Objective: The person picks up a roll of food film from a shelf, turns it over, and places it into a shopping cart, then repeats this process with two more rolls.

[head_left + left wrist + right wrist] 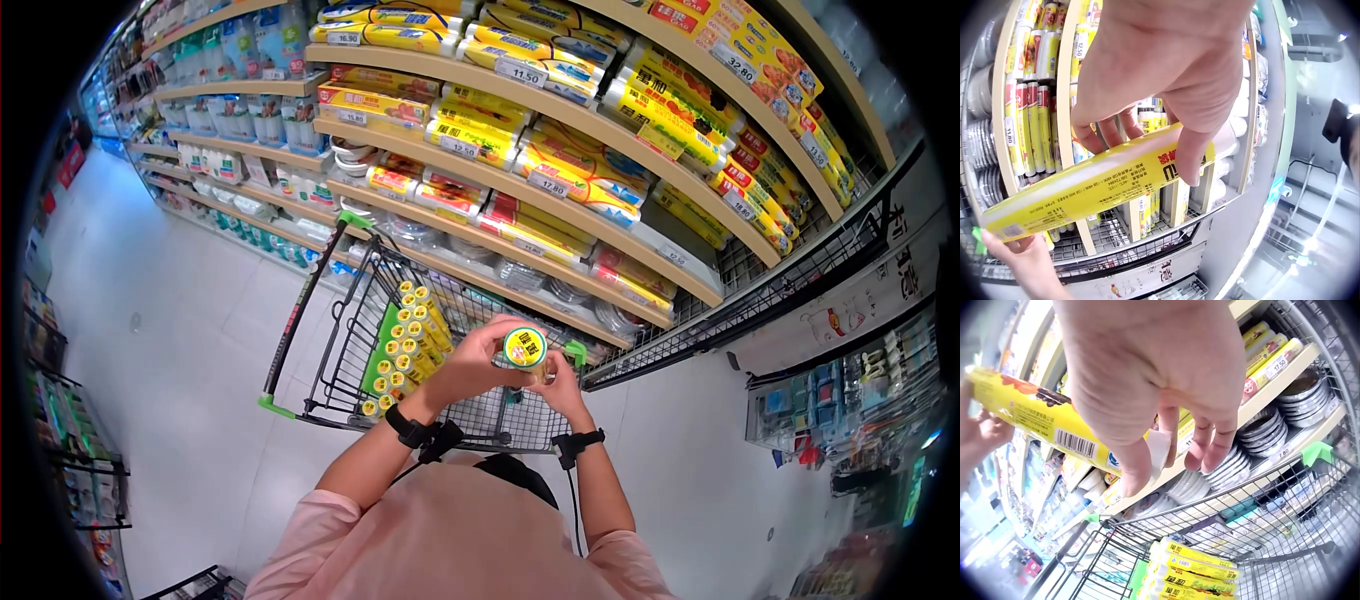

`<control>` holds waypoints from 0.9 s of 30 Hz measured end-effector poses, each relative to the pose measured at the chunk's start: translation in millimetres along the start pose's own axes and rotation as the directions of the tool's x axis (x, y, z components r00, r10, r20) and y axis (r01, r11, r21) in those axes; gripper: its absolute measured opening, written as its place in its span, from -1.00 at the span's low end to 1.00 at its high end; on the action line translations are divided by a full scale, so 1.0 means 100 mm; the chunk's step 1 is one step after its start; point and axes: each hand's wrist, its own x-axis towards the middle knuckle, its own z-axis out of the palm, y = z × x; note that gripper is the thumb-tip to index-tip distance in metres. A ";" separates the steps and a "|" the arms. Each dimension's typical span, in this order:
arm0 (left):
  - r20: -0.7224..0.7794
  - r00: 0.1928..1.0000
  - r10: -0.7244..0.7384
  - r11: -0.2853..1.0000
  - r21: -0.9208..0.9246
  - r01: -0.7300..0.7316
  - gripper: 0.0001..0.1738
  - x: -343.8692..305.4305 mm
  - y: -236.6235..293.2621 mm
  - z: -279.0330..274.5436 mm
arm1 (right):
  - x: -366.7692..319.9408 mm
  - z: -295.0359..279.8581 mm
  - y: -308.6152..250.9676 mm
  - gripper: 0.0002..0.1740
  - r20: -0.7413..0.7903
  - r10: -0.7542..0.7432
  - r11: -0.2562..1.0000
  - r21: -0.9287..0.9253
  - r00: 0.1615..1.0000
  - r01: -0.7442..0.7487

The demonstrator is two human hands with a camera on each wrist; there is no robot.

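A yellow printed roll in a long narrow package [1097, 184] is held in front of the person's chest by both hands. In the head view its round yellow end label with a green rim [524, 347] faces up. My left hand [470, 368] grips one end, thumb on the printed side and fingers behind. My right hand [562, 388] pinches the opposite end; in the right wrist view its thumb [1134, 469] lies near the barcode. Below the hands, similar yellow rolls [410, 345] stand in rows in a shopping cart [330, 365].
Curved shelves [480, 165] full of yellow rolls and boxes rise ahead, with price tags along the edges. Foil trays [1260, 431] sit on a lower shelf. Pale floor [190, 330] runs to the left, past wire racks [90, 490]. Another display [840, 390] stands at the right.
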 end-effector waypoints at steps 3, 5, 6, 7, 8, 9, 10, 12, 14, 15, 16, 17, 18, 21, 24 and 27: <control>0.001 1.000 0.031 0.995 0.093 -0.031 -0.31 0.01 -0.04 -0.01 | -0.02 0.04 0.00 -0.33 -0.010 -0.007 0.998 0.066 1.000 0.007; -0.015 0.998 0.059 0.994 0.097 -0.057 -0.27 0.01 -0.10 0.01 | -0.03 0.06 0.00 -0.32 -0.036 -0.032 0.996 0.085 0.999 0.035; -0.054 0.997 0.060 0.997 0.060 -0.057 -0.24 0.03 -0.13 0.02 | -0.03 0.06 -0.01 -0.32 -0.039 -0.011 0.999 0.052 0.999 0.013; -0.093 0.994 0.061 0.998 0.023 -0.059 -0.22 0.05 -0.15 0.02 | -0.03 0.06 -0.02 -0.32 -0.043 0.008 1.000 0.019 0.999 -0.007; -0.132 0.989 0.060 0.998 -0.013 -0.062 -0.19 0.07 -0.17 0.03 | -0.03 0.04 -0.03 -0.32 -0.047 0.027 1.000 -0.014 0.999 -0.028; -0.181 0.980 0.080 0.992 -0.078 -0.095 -0.20 0.10 -0.12 0.07 | -0.01 0.04 0.03 -0.32 -0.041 0.028 0.995 0.094 0.999 -0.024; -0.265 0.959 0.101 0.988 -0.090 -0.129 -0.27 0.12 -0.13 0.06 | -0.01 0.03 0.09 -0.32 -0.120 -0.014 0.997 0.078 0.993 0.023; -0.429 0.894 0.130 0.976 -0.103 -0.192 -0.41 0.16 -0.18 0.04 | 0.00 0.02 0.16 -0.31 -0.271 -0.096 0.993 0.040 0.958 0.111; -0.517 0.856 0.010 0.972 -0.197 -0.130 -0.55 0.16 -0.17 -0.09 | -0.03 -0.15 -0.07 -0.33 -0.372 -0.153 0.987 -0.107 0.915 0.121; -0.548 0.831 -0.100 0.967 -0.252 -0.050 -0.55 0.16 -0.25 -0.23 | -0.04 -0.24 -0.19 -0.34 -0.411 -0.196 0.978 -0.151 0.890 0.145; -0.571 0.794 -0.208 0.951 -0.308 0.028 -0.55 0.14 -0.29 -0.34 | -0.05 -0.32 -0.32 -0.35 -0.448 -0.237 0.967 -0.195 0.862 0.165; -0.567 0.788 -0.241 0.940 -0.339 0.043 -0.59 0.10 -0.20 -0.37 | -0.06 -0.40 -0.46 -0.38 -0.457 -0.214 0.975 -0.157 0.863 0.159; -0.553 0.792 -0.260 0.916 -0.402 0.020 -0.60 0.07 -0.21 -0.42 | -0.07 -0.47 -0.48 -0.37 -0.430 -0.168 0.984 -0.025 0.887 0.174; -0.511 0.799 -0.317 0.819 -0.573 -0.042 -0.64 0.04 -0.31 -0.57 | -0.15 -0.57 -0.94 -0.34 -0.375 -0.130 0.948 0.223 0.918 0.226; -0.487 0.800 -0.351 0.762 -0.644 -0.058 -0.64 0.01 -0.36 -0.59 | -0.16 -0.66 -1.07 -0.37 -0.322 -0.090 0.883 0.412 0.942 0.225; -0.459 0.830 -0.317 0.758 -0.648 -0.069 -0.63 -0.02 -0.44 -0.62 | -0.17 -0.74 -1.11 -0.45 -0.286 -0.085 0.850 0.479 0.955 0.219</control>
